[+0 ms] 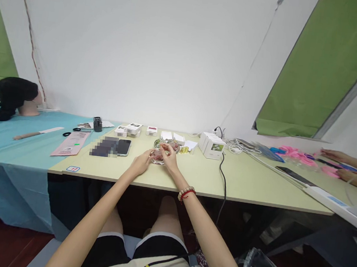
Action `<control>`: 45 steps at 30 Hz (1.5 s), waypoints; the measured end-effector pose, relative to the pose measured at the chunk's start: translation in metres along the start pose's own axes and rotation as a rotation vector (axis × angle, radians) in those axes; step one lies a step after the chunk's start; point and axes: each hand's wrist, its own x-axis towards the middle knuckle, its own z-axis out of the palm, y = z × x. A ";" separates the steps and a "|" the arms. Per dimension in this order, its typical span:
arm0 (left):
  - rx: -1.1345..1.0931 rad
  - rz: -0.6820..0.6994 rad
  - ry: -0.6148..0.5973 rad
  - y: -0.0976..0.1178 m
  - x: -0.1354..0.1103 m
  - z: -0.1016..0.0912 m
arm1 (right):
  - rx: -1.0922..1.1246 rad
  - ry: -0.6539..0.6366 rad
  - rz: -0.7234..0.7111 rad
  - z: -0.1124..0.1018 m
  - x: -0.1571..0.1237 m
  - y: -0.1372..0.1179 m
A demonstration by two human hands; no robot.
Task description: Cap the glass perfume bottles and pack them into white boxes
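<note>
A small clear dish with reddish, dried-flower-like contents (157,157) sits on the pale yellow table between my hands. My left hand (141,163) rests on the table with its fingers closed against the dish's left side. Over the dish's right edge is my right hand (170,158), its fingertips pinched together above the contents. Whatever is in that pinch is too small to make out. Just behind stand two similar round dishes, one with greenish bits (157,143) and one with pinkish bits (174,146). Small yellow pieces (184,150) lie to their right.
Several small white boxes (133,128) stand at the back. A larger white box (211,146) and a black cable (224,176) are on the right, a phone (124,147) on the left. Another person's hands (335,156) work with pink items (294,153) at far right.
</note>
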 end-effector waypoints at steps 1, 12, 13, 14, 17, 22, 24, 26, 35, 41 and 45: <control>0.000 -0.005 0.001 0.000 0.000 0.000 | 0.000 -0.004 0.002 0.000 0.000 0.000; 0.007 -0.011 -0.009 0.002 0.000 -0.001 | 0.055 0.019 0.062 0.001 -0.001 0.000; 0.007 -0.010 -0.010 0.001 0.000 -0.001 | 0.060 0.013 0.064 0.001 -0.001 0.001; 0.007 -0.007 -0.009 0.001 0.000 -0.001 | 0.062 0.008 0.065 0.000 -0.001 0.001; 0.006 -0.002 -0.005 0.001 -0.001 -0.001 | 0.048 -0.002 0.053 0.000 -0.001 0.001; 0.003 -0.012 -0.014 0.003 -0.002 -0.003 | -0.003 -0.009 0.040 -0.001 -0.004 -0.003; 0.004 -0.020 -0.013 0.004 -0.002 -0.003 | -0.021 -0.008 0.030 -0.001 -0.004 -0.004; 0.006 -0.026 -0.010 0.005 -0.001 -0.004 | -0.030 -0.009 0.015 -0.001 -0.004 -0.003; 0.001 -0.004 -0.008 0.002 -0.001 -0.002 | -0.048 0.019 0.009 0.001 -0.003 -0.002; 0.002 -0.027 -0.012 0.002 0.000 -0.002 | 0.016 0.037 0.080 0.001 -0.001 -0.004; -0.002 -0.027 -0.019 0.003 0.000 -0.003 | 0.030 0.024 0.090 0.000 0.000 0.001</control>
